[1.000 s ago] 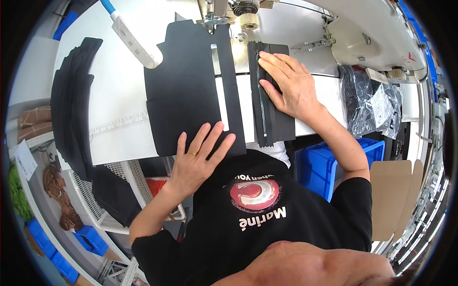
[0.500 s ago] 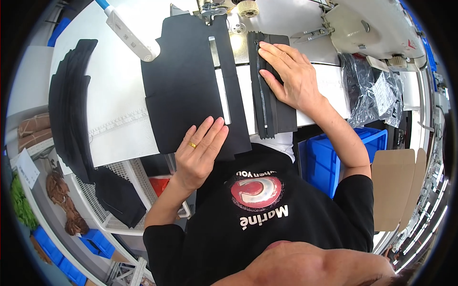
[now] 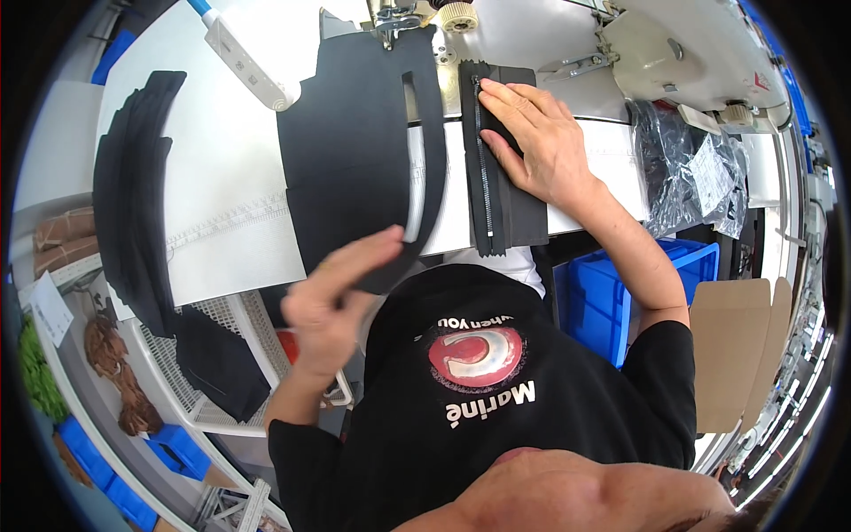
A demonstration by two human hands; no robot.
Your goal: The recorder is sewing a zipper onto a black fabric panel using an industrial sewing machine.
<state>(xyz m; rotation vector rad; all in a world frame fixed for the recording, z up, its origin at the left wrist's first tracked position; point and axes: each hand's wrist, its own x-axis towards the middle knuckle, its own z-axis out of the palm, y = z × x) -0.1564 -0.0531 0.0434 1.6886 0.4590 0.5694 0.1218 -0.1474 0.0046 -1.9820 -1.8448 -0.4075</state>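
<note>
A black fabric panel (image 3: pixel 350 151) with a long narrow slot lies under the sewing machine's presser foot (image 3: pixel 387 34). White tabletop shows through the slot, and the panel's near end curves to the right. My left hand (image 3: pixel 328 306), blurred by motion, is at that near end with its fingers over the cloth; whether it grips the cloth is unclear. To the right, my right hand (image 3: pixel 541 142) lies flat with fingers extended on a black zipper (image 3: pixel 485 177), which rests on a folded black fabric piece (image 3: pixel 523 217).
A stack of black fabric pieces (image 3: pixel 133 195) lies on the table's left side. A white device (image 3: pixel 253 66) juts in behind the panel. At right are a clear plastic bag (image 3: pixel 660 151), a blue bin (image 3: pixel 598 293) and cardboard (image 3: pixel 731 355). A white basket (image 3: pixel 266 332) stands lower left.
The panel's main part has shifted slightly right, and its near end and slot have bent into a curve. My left hand has moved left and turned, its fingers now pointing right. My right hand stays put.
</note>
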